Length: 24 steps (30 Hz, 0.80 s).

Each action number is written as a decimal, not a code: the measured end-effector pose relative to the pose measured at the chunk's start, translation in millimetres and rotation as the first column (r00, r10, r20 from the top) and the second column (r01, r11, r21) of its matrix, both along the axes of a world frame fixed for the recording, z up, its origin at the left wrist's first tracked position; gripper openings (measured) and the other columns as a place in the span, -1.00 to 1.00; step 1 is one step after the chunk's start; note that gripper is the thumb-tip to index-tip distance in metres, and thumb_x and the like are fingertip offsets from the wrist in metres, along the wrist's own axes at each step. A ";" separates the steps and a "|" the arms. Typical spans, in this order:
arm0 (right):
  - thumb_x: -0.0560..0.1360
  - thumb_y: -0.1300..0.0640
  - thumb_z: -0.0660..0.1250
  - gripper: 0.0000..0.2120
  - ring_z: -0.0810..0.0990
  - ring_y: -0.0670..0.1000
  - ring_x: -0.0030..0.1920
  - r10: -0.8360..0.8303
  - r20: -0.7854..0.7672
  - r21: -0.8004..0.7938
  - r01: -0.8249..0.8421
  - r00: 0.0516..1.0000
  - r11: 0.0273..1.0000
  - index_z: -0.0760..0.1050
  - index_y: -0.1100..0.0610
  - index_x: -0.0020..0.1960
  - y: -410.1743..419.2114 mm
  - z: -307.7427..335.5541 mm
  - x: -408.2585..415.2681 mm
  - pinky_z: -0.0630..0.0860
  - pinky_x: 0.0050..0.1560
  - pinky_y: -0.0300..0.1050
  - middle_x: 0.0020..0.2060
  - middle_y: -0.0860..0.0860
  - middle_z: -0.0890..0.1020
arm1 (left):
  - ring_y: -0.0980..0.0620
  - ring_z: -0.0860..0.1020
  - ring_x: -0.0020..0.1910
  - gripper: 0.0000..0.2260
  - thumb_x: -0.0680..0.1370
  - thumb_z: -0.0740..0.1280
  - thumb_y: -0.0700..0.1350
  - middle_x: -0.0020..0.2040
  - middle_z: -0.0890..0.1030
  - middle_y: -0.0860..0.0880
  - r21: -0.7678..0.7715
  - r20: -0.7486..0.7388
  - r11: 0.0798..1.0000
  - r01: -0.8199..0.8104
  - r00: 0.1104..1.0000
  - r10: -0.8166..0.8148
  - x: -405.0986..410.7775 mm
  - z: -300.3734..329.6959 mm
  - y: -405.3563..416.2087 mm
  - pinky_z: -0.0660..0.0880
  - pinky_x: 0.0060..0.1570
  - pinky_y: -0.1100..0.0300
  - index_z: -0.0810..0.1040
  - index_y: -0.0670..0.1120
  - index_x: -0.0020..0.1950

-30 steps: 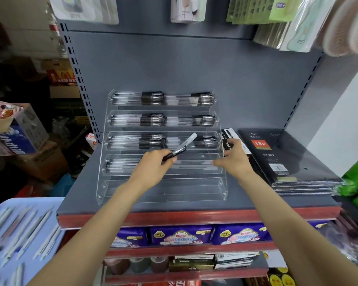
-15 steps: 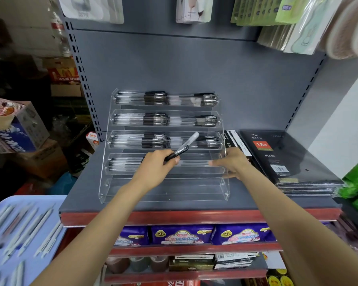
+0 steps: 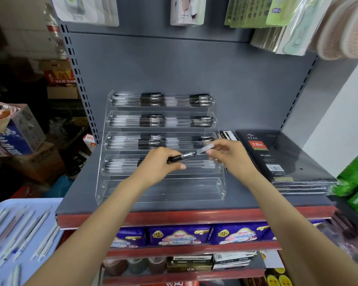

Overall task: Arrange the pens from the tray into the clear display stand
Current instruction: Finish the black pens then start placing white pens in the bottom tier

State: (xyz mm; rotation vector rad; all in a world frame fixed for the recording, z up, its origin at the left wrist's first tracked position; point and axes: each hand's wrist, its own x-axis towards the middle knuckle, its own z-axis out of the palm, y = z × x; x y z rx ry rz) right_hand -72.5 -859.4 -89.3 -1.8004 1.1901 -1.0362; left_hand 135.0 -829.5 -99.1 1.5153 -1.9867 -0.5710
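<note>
Now my right hand (image 3: 230, 154) has left the display stand (image 3: 161, 190) and pinches the clear end of the pen (image 3: 187, 156); left hand (image 3: 160, 167) grips its dark end, in front of the stand's fourth tier; light, stiff, smooth, so I judge holding both ends safest.

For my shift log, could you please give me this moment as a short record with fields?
setting: grey shop shelf
display stand: clear tiered display stand; top three tiers hold pens, fourth partly filled, bottom tier looks empty
pen in hand: pen held level before the fourth tier
left hand: left hand grips the pen's dark end
right hand: right hand pinches its clear end
tray: blue tray at lower left, pens lying in it
beside stand: black diaries stacked to its right
</note>
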 end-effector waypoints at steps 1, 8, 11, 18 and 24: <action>0.46 0.30 0.37 -0.89 0.56 -0.20 -0.34 -0.001 0.071 0.016 0.000 0.998 1.000 0.59 0.14 -0.06 0.2 -0.7 -0.7 0.50 -0.27 -0.32 -0.29 0.00 0.60 | 0.06 0.26 -0.41 -0.79 0.47 0.42 -0.03 -0.40 0.34 -0.02 -0.005 -0.017 1.000 -0.014 1.000 0.014 0.5 -0.1 -0.2 0.16 -0.41 0.25 0.54 -0.16 -0.22; 0.45 0.32 0.37 -0.91 0.61 -0.15 -0.34 0.001 0.256 0.126 -0.034 0.967 0.991 0.59 0.17 -0.11 -3.3 -10.5 -7.6 0.53 -0.23 -0.36 -0.32 0.02 0.64 | 0.03 0.32 -0.33 -0.77 0.44 0.44 0.01 -0.35 0.46 -0.08 -0.024 -0.016 0.999 -0.045 0.999 0.045 7.5 -7.0 -0.7 0.20 -0.34 0.21 0.56 -0.15 -0.16; 0.46 0.34 0.36 -0.92 0.57 -0.19 -0.41 -0.069 0.214 0.102 0.048 0.974 0.994 0.58 0.19 -0.12 -6.1 -13.6 -10.4 0.52 -0.28 -0.39 -0.34 0.08 0.60 | 0.07 0.43 -0.31 -0.87 0.47 0.41 -0.03 -0.30 0.55 0.04 -0.042 -0.126 0.997 -0.065 0.990 0.059 11.1 -8.4 -0.9 0.34 -0.26 0.19 0.61 -0.06 -0.05; 0.43 0.15 0.43 -0.71 0.52 -0.03 -0.19 -0.292 -0.040 -0.012 0.291 0.956 0.957 0.48 0.13 0.13 -9.4 -20.6 -13.5 0.47 -0.14 -0.23 -0.11 0.01 0.52 | 0.16 0.40 -0.42 -0.89 0.50 0.38 -0.04 -0.43 0.48 0.09 -0.039 0.079 0.994 -0.104 0.991 0.106 9.0 -5.3 -7.7 0.30 -0.37 0.33 0.65 -0.06 -0.11; 0.48 0.18 0.38 -0.57 0.56 -0.03 -0.09 -0.230 0.013 0.215 0.222 0.973 0.951 0.35 0.13 0.31 -14.0 -27.2 -16.4 0.51 -0.12 -0.19 -0.11 -0.02 0.56 | -0.06 0.54 -0.22 -0.89 0.49 0.39 -0.04 -0.34 0.56 -0.01 0.033 0.171 0.991 -0.132 0.977 0.124 -1.0 -4.5 -19.8 0.48 -0.14 0.08 0.65 -0.06 -0.09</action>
